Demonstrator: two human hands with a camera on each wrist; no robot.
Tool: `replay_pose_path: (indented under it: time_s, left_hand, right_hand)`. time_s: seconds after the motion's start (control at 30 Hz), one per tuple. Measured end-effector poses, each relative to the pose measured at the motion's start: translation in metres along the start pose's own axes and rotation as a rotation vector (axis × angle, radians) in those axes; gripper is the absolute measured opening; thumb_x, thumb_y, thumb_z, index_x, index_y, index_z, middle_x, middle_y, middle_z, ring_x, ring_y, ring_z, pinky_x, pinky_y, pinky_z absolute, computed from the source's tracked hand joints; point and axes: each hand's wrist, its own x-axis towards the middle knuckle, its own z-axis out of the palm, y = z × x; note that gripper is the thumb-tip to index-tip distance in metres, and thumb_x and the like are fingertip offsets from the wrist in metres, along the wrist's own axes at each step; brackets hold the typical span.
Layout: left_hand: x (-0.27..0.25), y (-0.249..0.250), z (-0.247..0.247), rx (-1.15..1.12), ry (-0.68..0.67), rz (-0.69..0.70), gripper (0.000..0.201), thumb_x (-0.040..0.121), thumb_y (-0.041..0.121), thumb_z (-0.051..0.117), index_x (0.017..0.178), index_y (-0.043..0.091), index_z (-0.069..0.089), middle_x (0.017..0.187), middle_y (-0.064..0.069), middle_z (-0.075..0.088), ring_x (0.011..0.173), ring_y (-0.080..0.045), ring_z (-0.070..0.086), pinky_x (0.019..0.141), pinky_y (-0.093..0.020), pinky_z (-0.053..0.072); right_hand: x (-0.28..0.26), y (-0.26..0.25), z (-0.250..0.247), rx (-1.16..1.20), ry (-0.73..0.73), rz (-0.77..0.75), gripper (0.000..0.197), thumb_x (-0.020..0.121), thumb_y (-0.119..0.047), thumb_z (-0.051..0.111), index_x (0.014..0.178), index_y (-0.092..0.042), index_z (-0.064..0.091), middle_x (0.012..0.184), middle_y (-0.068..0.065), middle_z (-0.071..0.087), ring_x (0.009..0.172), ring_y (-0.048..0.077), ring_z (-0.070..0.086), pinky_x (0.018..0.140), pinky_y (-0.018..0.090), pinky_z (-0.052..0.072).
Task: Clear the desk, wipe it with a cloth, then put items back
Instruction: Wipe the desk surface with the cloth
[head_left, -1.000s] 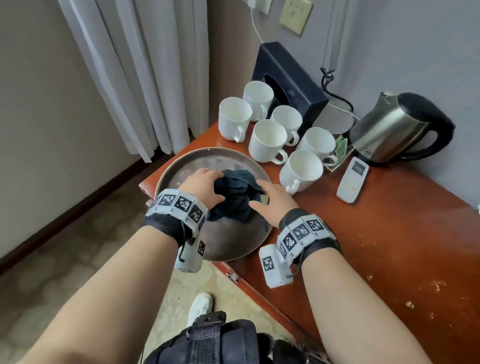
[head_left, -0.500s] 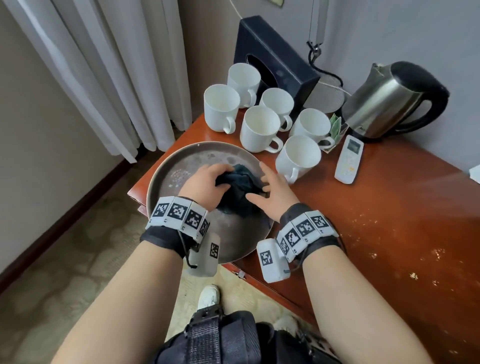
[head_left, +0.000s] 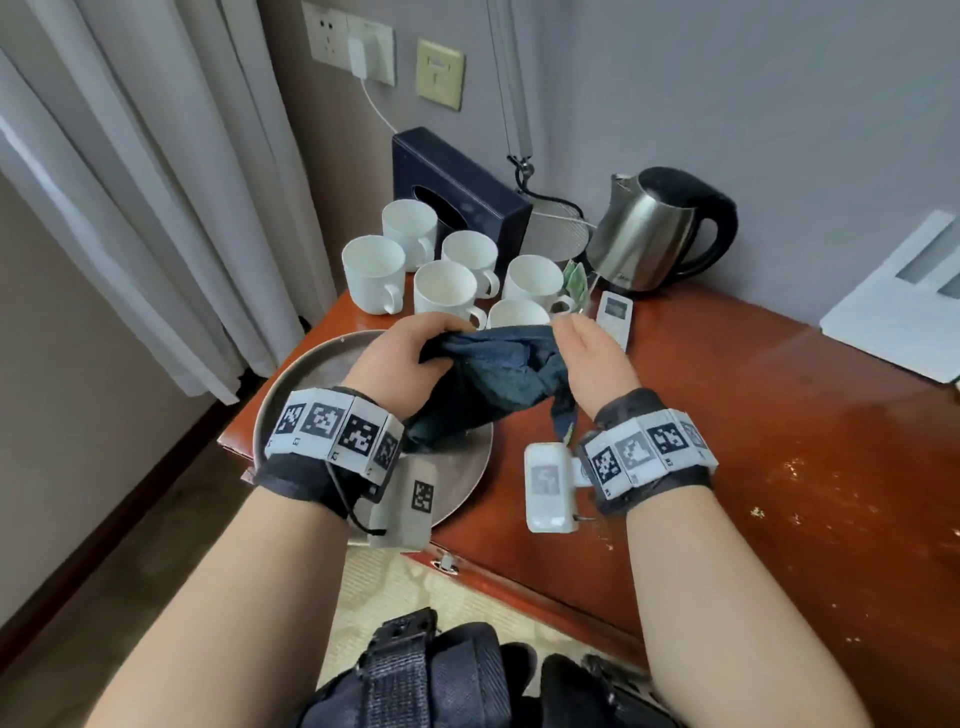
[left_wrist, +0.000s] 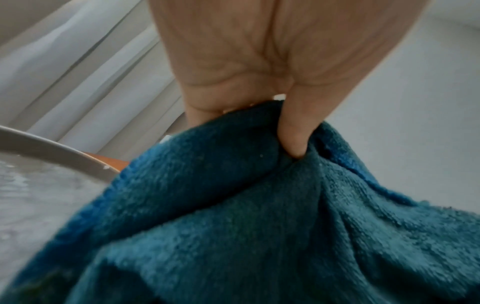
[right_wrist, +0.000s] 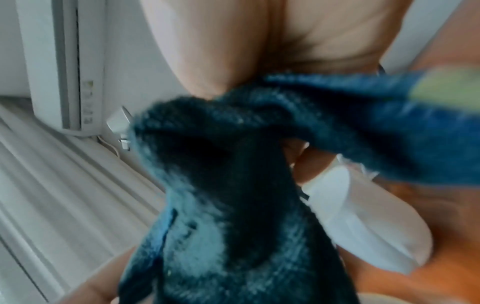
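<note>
Cloth (head_left: 498, 379) is up off the tray (head_left: 467, 467), strung between both hands. Left hand (head_left: 400, 364) grips one end w/ thumb and fingers curled round a bunch of fabric; left wrist view shows the thumb (left_wrist: 296, 131) dug into a fold. Right hand (head_left: 592, 364) holds the other end, the edge tucked under its fingers; exactly how those fingers close isn't clear, right wrist view is blurred.

Step in hand looks like opening the cloth out or refolding it before wiping. To do it well: keep both grips near the top edge, pull hands apart till the sag goes, then fold to a flat pad that fits under one palm. Keep the hanging part clear of the cups (head_left: 441, 291) just beyond the fingertips; a swinging tail could knock one. Cups, remote (head_left: 615, 317) beyond the right fingers, and kettle (head_left: 654, 234) farther out past the right hand are on the desk (head_left: 779, 441), so clearing seems unfinished.

Orientation: long axis runs hand to hand, roughly level, top edge taut-ish btwn the grips. Bulk droops below and toward the wrists, lowest part under the left hand over the tray; a thin tail hangs down by the right wrist.
</note>
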Motion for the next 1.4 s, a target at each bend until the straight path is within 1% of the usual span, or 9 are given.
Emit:
replay_pose_path:
  time_s: [0.2, 0.33, 0.43, 0.6, 0.8, 0.97, 1.13, 1.23, 1.4]
  left_hand:
    - [-0.001, 0.052, 0.021, -0.060, 0.017, 0.086, 0.037, 0.087, -0.004, 0.052, 0.116, 0.018, 0.061, 0.101, 0.013, 0.055, 0.095, -0.005, 0.050, 0.077, 0.003, 0.034]
    - [0.002, 0.094, 0.038, -0.018, -0.049, 0.217, 0.034, 0.085, -0.005, 0.057, 0.111, 0.015, 0.063, 0.101, 0.007, 0.058, 0.090, -0.008, 0.055, 0.076, 0.002, 0.039]
    - [0.000, 0.121, 0.050, 0.023, -0.051, 0.312, 0.034, 0.082, -0.007, 0.059, 0.109, 0.014, 0.064, 0.097, 0.010, 0.058, 0.085, 0.007, 0.054, 0.076, 0.006, 0.037]
    - [-0.007, 0.134, 0.054, 0.191, -0.038, 0.400, 0.034, 0.081, -0.006, 0.061, 0.111, 0.007, 0.063, 0.099, 0.006, 0.057, 0.091, -0.008, 0.051, 0.078, -0.006, 0.040]
    - [-0.011, 0.121, 0.067, 0.200, -0.157, 0.046, 0.039, 0.087, 0.025, 0.064, 0.124, 0.018, 0.051, 0.099, 0.002, 0.052, 0.089, -0.017, 0.057, 0.089, -0.031, 0.048]
    - [-0.012, 0.113, 0.072, -0.377, -0.274, -0.217, 0.039, 0.097, 0.035, 0.043, 0.131, 0.016, 0.047, 0.116, -0.006, 0.058, 0.096, -0.024, 0.063, 0.076, -0.032, 0.057]
    - [-0.005, 0.107, 0.072, -0.398, -0.335, -0.139, 0.028, 0.094, 0.008, 0.053, 0.120, 0.012, 0.046, 0.093, -0.001, 0.060, 0.083, -0.020, 0.062, 0.066, -0.021, 0.057]
    - [0.003, 0.095, 0.068, -0.372, -0.322, -0.079, 0.035, 0.091, 0.003, 0.057, 0.124, 0.004, 0.047, 0.095, -0.002, 0.059, 0.086, -0.019, 0.061, 0.070, -0.023, 0.057]
    - [0.004, 0.075, 0.066, -0.452, -0.452, 0.011, 0.033, 0.092, -0.005, 0.052, 0.123, 0.004, 0.049, 0.089, 0.005, 0.059, 0.078, -0.006, 0.059, 0.068, -0.015, 0.056]
  right_hand:
    - [-0.022, 0.007, -0.051, -0.048, -0.088, -0.045, 0.046, 0.099, -0.037, 0.038, 0.100, 0.004, 0.058, 0.099, 0.019, 0.062, 0.089, 0.025, 0.056, 0.069, 0.021, 0.034]
    - [-0.033, 0.020, -0.078, 0.075, -0.247, 0.011, 0.022, 0.091, -0.027, 0.057, 0.108, -0.015, 0.048, 0.097, -0.008, 0.057, 0.089, 0.004, 0.056, 0.074, 0.001, 0.039]
    - [-0.039, 0.024, -0.089, 0.057, -0.378, -0.024, 0.057, 0.085, -0.015, 0.066, 0.134, -0.017, 0.036, 0.118, -0.002, 0.055, 0.112, 0.010, 0.053, 0.094, 0.019, 0.039]
    - [-0.042, 0.030, -0.112, -0.219, -0.183, -0.127, 0.034, 0.092, -0.028, 0.056, 0.122, -0.012, 0.057, 0.118, 0.007, 0.063, 0.112, 0.025, 0.057, 0.090, 0.029, 0.042]
    - [-0.054, 0.029, -0.130, 0.017, -0.025, -0.070, 0.033, 0.098, -0.018, 0.043, 0.129, -0.013, 0.049, 0.126, 0.009, 0.058, 0.117, 0.023, 0.053, 0.085, 0.019, 0.034]
    - [-0.057, 0.026, -0.118, 0.437, 0.040, 0.071, 0.014, 0.094, -0.023, 0.048, 0.102, -0.033, 0.054, 0.096, -0.006, 0.064, 0.106, 0.020, 0.059, 0.102, 0.037, 0.043]
    - [-0.059, 0.014, -0.093, 0.574, -0.019, 0.061, 0.039, 0.095, 0.001, 0.037, 0.117, -0.027, 0.053, 0.119, 0.002, 0.056, 0.124, 0.021, 0.048, 0.111, 0.036, 0.034]
    - [-0.057, 0.008, -0.076, 0.681, 0.003, 0.192, 0.037, 0.099, -0.011, 0.033, 0.134, -0.014, 0.045, 0.129, 0.006, 0.053, 0.107, 0.018, 0.055, 0.095, 0.033, 0.044]
    - [-0.068, 0.019, -0.051, 0.604, -0.012, 0.246, 0.034, 0.097, -0.032, 0.045, 0.128, -0.040, 0.036, 0.128, 0.000, 0.053, 0.116, 0.021, 0.054, 0.101, 0.047, 0.044]
